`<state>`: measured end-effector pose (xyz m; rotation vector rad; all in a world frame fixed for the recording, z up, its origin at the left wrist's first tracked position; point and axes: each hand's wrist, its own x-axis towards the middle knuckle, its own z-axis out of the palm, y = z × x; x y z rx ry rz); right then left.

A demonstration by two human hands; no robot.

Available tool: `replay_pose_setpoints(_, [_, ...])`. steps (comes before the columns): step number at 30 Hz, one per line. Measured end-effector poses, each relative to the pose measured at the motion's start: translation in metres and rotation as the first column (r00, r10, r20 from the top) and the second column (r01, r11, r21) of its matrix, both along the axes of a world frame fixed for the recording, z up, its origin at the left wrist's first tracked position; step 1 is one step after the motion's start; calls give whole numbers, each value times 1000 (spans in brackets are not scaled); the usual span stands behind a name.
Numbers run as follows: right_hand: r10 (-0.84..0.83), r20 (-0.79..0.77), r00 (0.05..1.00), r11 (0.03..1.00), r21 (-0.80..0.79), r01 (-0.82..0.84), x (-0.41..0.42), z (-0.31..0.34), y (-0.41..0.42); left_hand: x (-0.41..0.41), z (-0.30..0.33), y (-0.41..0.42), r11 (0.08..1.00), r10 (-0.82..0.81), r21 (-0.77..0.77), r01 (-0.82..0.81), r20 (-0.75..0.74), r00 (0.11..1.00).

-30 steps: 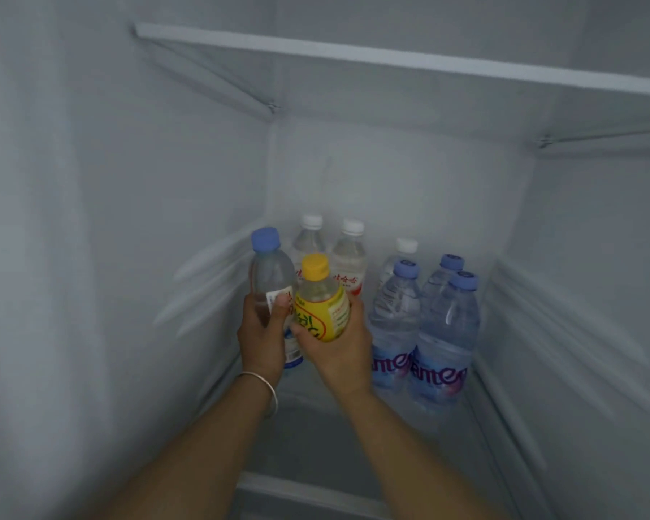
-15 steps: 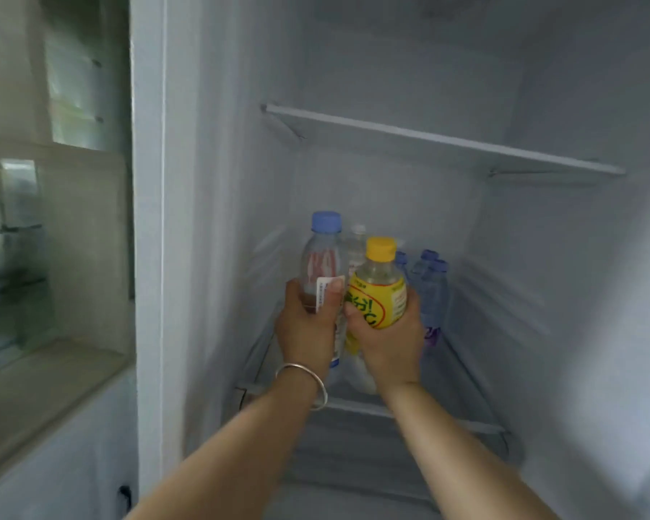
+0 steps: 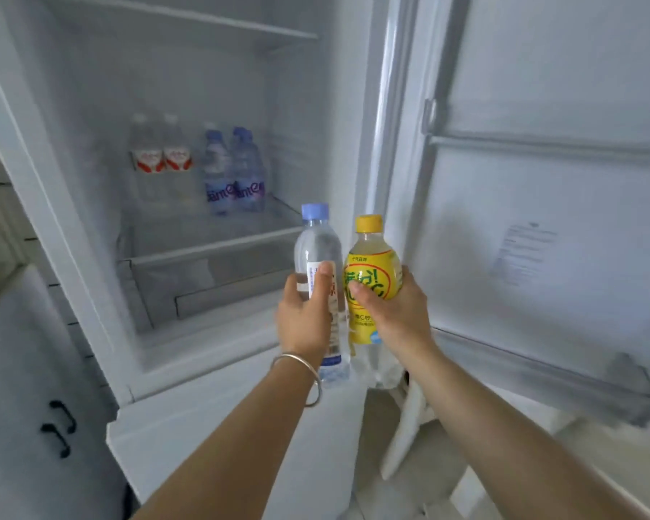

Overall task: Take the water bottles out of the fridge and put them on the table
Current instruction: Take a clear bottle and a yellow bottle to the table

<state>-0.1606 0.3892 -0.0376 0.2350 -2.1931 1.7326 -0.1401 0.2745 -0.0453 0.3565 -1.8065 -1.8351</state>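
Observation:
My left hand (image 3: pixel 303 319) grips a clear water bottle with a blue cap (image 3: pixel 318 249), held upright in front of the open fridge. My right hand (image 3: pixel 394 313) holds a yellow-capped bottle with a yellow label (image 3: pixel 372 272) right beside it, the two bottles nearly touching. Both are outside the fridge cavity. On the fridge shelf (image 3: pixel 211 253) at the back stand two clear bottles with red-and-white labels (image 3: pixel 162 157) and several blue-capped bottles with purple lettering (image 3: pixel 233 174).
The open fridge door (image 3: pixel 541 182) stands to the right, with a door bin (image 3: pixel 541 365) low down. A white cabinet with black handles (image 3: pixel 59 429) is at the lower left. An upper glass shelf (image 3: pixel 188 20) spans the fridge.
Both hands have drawn back out of the fridge with their bottles. The view has pulled away and turned right, so the fridge door now shows.

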Motion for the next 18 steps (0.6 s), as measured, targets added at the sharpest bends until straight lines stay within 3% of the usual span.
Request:
replay_pose_setpoints(4, [-105, 38, 994, 994, 6, 105, 38, -12, 76, 25, -12, 72, 986, -163, 37, 162, 24, 986])
replay_pose_setpoints(10, [-276, 93, 957, 960, -14, 278, 100, -37, 209, 67, -32, 204, 945, -320, -38, 325, 105, 942])
replay_pose_setpoints(18, [-477, 131, 869, 878, 42, 476, 177, -55, 434, 124, -54, 434, 826, -564, 99, 555, 166, 809])
